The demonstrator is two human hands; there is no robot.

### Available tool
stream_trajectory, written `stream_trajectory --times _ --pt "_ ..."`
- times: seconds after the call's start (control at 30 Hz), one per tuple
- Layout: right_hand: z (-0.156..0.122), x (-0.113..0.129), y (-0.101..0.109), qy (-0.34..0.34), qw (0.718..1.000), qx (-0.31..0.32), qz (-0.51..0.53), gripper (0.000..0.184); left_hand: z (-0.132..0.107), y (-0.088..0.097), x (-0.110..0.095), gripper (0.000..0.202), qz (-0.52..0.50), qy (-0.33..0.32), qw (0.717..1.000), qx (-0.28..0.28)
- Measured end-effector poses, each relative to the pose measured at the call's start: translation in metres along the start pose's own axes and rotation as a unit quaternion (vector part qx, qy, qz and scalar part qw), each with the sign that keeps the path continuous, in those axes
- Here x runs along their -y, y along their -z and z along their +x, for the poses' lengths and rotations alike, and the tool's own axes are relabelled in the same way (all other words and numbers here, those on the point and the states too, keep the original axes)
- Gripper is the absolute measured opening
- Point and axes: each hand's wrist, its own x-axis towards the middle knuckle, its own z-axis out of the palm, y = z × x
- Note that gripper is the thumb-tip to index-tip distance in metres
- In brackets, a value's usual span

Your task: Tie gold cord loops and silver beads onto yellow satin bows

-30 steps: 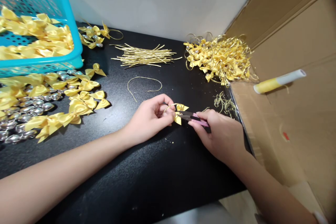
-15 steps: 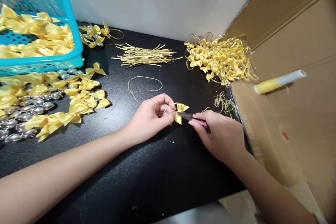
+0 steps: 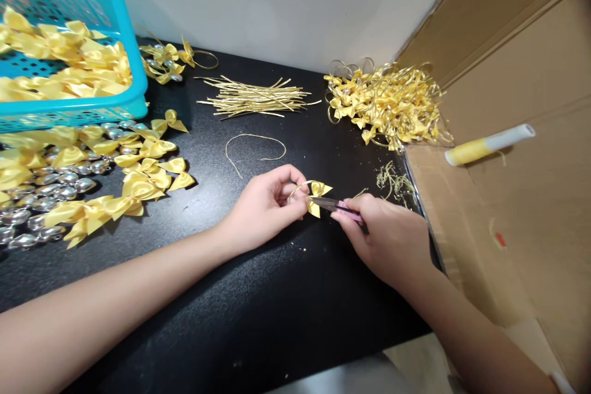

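My left hand [image 3: 272, 203] is closed, thumb and fingers pinching a yellow ribbon bow [image 3: 317, 197] by its left side. A thin gold ring [image 3: 300, 186] joined to the bow loops over those fingertips. From the right, my right hand [image 3: 390, 234] grips small scissors [image 3: 348, 210] with pink handles and dark, pointed blades. The blade tips touch or nearly touch the middle of the bow; the exact contact is too small to tell. My left fingers partly hide the ring.
Gold strips [image 3: 258, 98] lie behind my hands, near a loose gold thread [image 3: 256, 135]. Ringed bows [image 3: 388, 104] are heaped back right, beside thread scraps [image 3: 394, 183]. Bows and silver beads [image 3: 69, 181] spread left, below a turquoise basket [image 3: 136, 74]. Cardboard [image 3: 530, 197] borders the black table's right side.
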Motion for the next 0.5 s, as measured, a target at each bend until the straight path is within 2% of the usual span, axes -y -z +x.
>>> stream_trajectory --times 0.5 --pt "0.0009 0.0007 0.001 -0.006 1.0 -0.004 0.0 0.03 0.0003 -0.0002 0.0015 0.014 0.004 -0.006 1.0 0.005"
